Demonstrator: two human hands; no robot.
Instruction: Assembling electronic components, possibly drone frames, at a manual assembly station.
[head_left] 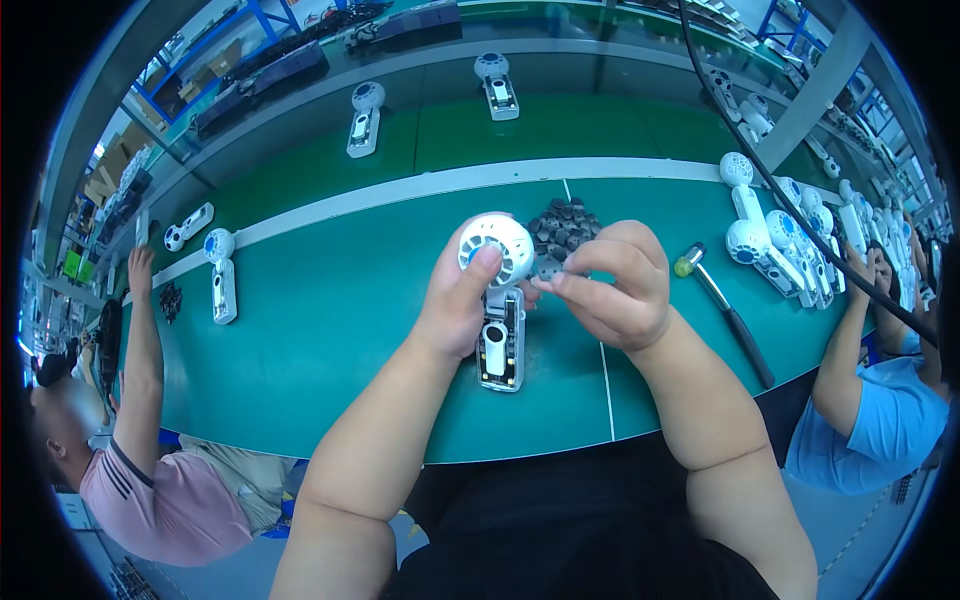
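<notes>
My left hand (458, 292) is wrapped round a white handheld device (497, 240) with a round, slotted head, its thumb on the slots. The device's long body hangs toward me, with a white oval piece and dark inner parts showing. Close to its right side, my right hand (622, 288) pinches a small dark grey part (548, 270) between thumb and fingertips. Just beyond lies a pile of similar dark grey parts (565, 225) on the green table mat.
A hammer (725, 310) with a black handle lies to the right. Many white devices (775, 240) are heaped at the far right, with one device (222, 275) at left. Beyond runs a green conveyor (430, 110) carrying devices. Co-workers sit on both sides; a black cable (780, 190) crosses at right.
</notes>
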